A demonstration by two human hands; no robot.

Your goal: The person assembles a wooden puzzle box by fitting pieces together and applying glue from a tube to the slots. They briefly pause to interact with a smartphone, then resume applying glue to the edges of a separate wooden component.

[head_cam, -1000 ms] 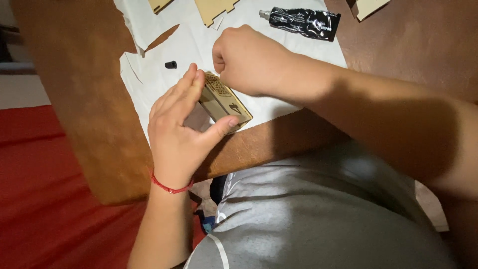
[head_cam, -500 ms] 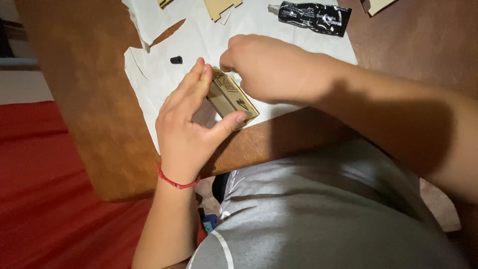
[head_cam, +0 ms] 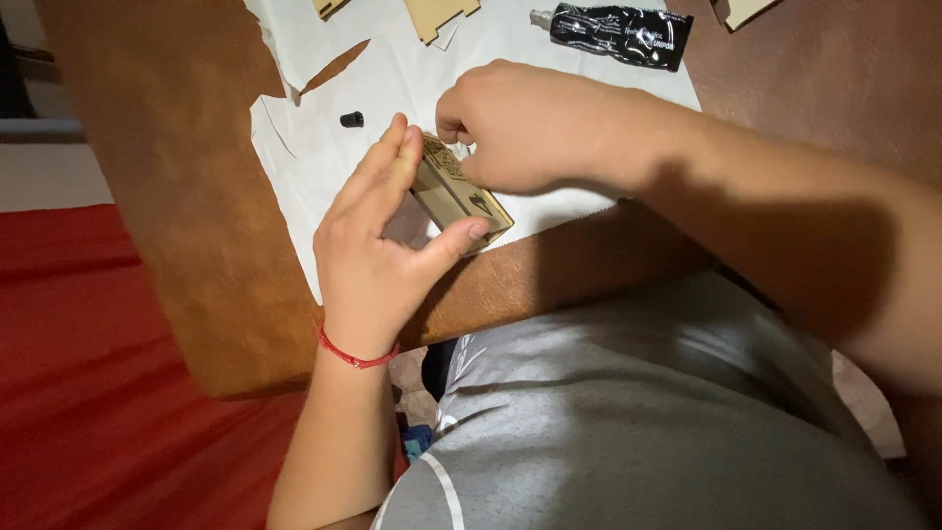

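Midway through what looks like an assembly job, a person presses a small boxlike piece of thin laser-cut wood (head_cam: pixel 459 194) between both hands at the centre of the frame. The left hand (head_cam: pixel 378 260), a red cord bracelet (head_cam: pixel 355 355) at its wrist, cups the piece from the lower left, fingers flat along one face and thumb hooked under its near corner. The right hand (head_cam: pixel 525 128) comes in from the right, curled into a loose fist, its fingertips pinching the far upper edge of the same piece; exactly how they grip is hidden behind the knuckles.

Work rests on a torn sheet of white paper (head_cam: pixel 324 177) spread over a brown table (head_cam: pixel 186 216). A black tube, seemingly of glue (head_cam: pixel 613 25), lies uncapped at the upper edge of the frame, and a small black cap (head_cam: pixel 351 120) sits well apart from it on the paper, left of the hands. That suggests adhesive has been applied and a joint is being held shut.

Several panels appear joined already, since the piece stands as a hollow shape. More flat wooden parts (head_cam: pixel 442 14) lie unused along the top edge, so by the look of things a good share of the build remains.
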